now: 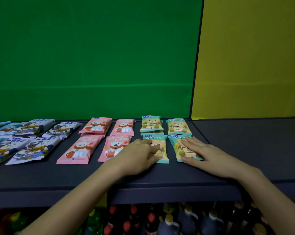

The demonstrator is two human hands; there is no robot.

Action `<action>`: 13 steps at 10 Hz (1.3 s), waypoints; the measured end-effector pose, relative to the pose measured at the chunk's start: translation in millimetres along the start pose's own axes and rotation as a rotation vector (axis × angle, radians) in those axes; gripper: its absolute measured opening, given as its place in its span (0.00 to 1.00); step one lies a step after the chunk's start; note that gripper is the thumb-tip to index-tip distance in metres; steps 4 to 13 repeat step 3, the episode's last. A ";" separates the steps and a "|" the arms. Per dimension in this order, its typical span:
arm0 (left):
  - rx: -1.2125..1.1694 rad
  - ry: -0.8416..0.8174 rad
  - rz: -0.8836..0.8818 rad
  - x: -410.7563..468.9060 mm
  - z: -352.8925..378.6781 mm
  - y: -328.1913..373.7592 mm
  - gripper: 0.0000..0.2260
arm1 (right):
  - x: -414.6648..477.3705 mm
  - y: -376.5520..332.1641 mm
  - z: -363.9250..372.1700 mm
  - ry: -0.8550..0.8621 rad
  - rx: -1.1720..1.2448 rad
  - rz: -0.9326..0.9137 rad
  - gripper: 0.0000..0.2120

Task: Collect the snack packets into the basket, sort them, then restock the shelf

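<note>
Snack packets lie in sorted rows on the dark shelf (pixel 96 177). Blue-and-white packets (pixel 33 148) are on the left, pink bear packets (pixel 79 150) in the middle, teal-and-yellow bear packets (pixel 151 125) on the right. My left hand (pixel 140 156) rests flat on the front left teal packet (pixel 162 150), fingers curled over it. My right hand (pixel 206 153) lies flat, fingers spread, on the front right teal packet (pixel 180 150). Neither hand lifts a packet. No basket is in view.
A green back panel (pixel 96 56) and a yellow panel (pixel 250 56) stand behind the shelf. The shelf's right part (pixel 253 141) holds no packets. Below the shelf edge stand several bottles (pixel 168 221) with red, yellow and tan caps.
</note>
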State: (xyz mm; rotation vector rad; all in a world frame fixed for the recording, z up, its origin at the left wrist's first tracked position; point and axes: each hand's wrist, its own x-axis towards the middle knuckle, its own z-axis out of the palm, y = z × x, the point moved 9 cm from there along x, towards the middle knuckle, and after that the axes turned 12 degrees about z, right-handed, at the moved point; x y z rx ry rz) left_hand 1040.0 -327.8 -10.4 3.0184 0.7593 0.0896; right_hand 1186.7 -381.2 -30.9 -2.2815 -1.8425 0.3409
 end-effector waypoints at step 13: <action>-0.271 0.142 -0.007 -18.1 -18.1 -13.5 0.19 | -7.1 -7.2 -9.4 -0.002 0.017 0.017 0.39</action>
